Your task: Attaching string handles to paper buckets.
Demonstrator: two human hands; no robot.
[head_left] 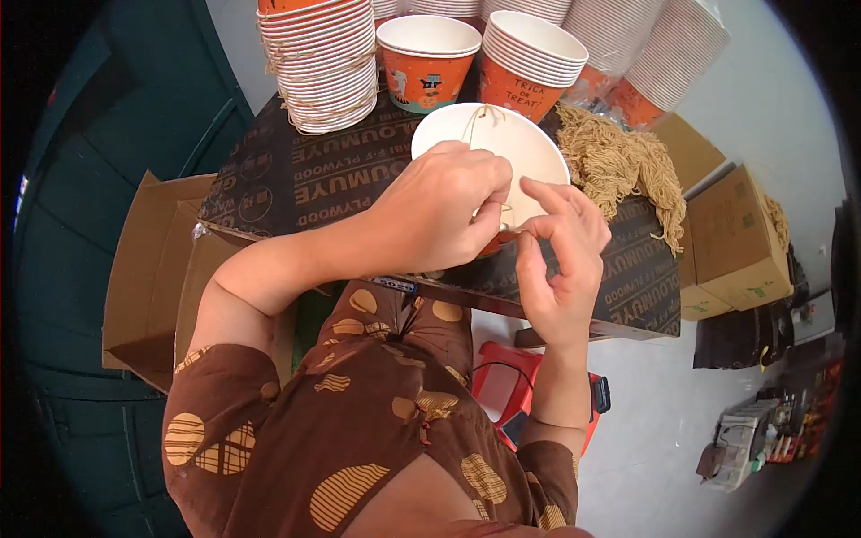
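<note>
A white-lined orange paper bucket (538, 154) stands tilted on the black plywood table top, its mouth facing me. Tan twine (485, 114) is tied at its far rim and runs down inside. My left hand (453, 204) is closed at the near rim, its fingertips pinched on the twine. Across from it, the thumb and forefinger of my right hand (565, 255) pinch the twine's end by the near rim, the other fingers curled loosely. Both hands hide most of the bucket's front. How the twine passes through the near rim cannot be made out.
A tall stack of buckets with twine (321, 72) stands at left. Beyond are a single bucket (429, 67), a short stack (534, 63) and several wrapped stacks. A heap of loose twine (619, 161) lies at right. Cardboard boxes (740, 238) flank the table (296, 179); a red stool (507, 381) is below.
</note>
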